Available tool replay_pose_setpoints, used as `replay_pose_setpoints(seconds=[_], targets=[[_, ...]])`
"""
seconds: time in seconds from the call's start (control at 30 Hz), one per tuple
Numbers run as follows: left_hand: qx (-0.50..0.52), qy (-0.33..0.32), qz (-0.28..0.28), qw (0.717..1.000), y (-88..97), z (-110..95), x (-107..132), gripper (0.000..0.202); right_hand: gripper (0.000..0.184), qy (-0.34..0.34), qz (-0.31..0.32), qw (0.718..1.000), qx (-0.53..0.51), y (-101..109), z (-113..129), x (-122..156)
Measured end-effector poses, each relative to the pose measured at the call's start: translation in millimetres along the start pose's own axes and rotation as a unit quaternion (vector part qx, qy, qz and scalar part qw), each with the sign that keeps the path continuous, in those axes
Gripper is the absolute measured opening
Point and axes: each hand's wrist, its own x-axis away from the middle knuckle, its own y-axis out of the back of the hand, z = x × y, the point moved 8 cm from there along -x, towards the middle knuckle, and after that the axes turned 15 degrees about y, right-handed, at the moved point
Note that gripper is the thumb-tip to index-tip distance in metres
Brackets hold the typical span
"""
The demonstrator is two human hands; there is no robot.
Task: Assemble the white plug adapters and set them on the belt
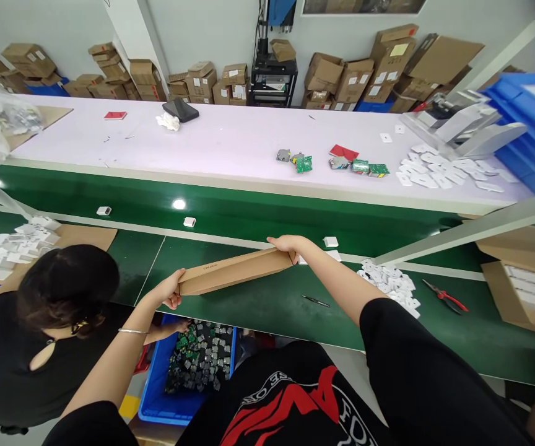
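A long flat brown cardboard piece (pixel 234 271) hangs edge-on above the green workbench (pixel 267 306). My left hand (pixel 171 290) grips its near left end with fingers curled round it. My right hand (pixel 287 244) is closed on its far right end. A pile of small white plastic parts (pixel 391 284) lies on the bench just right of my right forearm. Beneath my left arm stands a blue bin (pixel 165 399) filled with green circuit boards and grey parts.
A co-worker's head (pixel 65 288) is low at the left, their hand reaching into the blue bin. Red-handled pliers (pixel 446 296) and a black tool (pixel 316 301) lie on the bench. Small white parts (pixel 189 222) ride the green conveyor. Circuit boards (pixel 303 163) lie on the white table. An open carton (pixel 525 288) stands at right.
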Motion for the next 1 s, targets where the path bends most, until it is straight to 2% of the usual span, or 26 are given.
replay_pose_setpoints(seconds=[0.17, 0.5, 0.73, 0.87, 1.0], targets=[[-0.007, -0.001, 0.0, 1.0, 1.2, -1.1, -4.6, 0.072, 0.098, -0.029, 0.043, 0.999, 0.006, -2.3, -4.1, -2.7], [-0.013, -0.001, 0.008, 1.0, -1.7, -4.5, 6.3, 0.073, 0.092, -0.045, 0.053, 0.996, 0.049, 0.1, 7.3, 5.1], [-0.017, 0.0, -0.004, 1.0, -5.9, -3.4, 17.9, 0.071, 0.071, -0.07, 0.065, 0.994, 0.05, -3.7, 7.2, 12.4], [-0.02, -0.007, -0.006, 1.0, -6.2, -3.7, 23.0, 0.073, 0.055, -0.075, 0.051, 0.995, 0.046, -2.4, 6.8, 13.6], [-0.024, -0.007, -0.006, 1.0, -6.1, -4.5, 24.8, 0.074, 0.049, -0.068, 0.032, 0.997, 0.033, -0.7, 5.1, 12.2]])
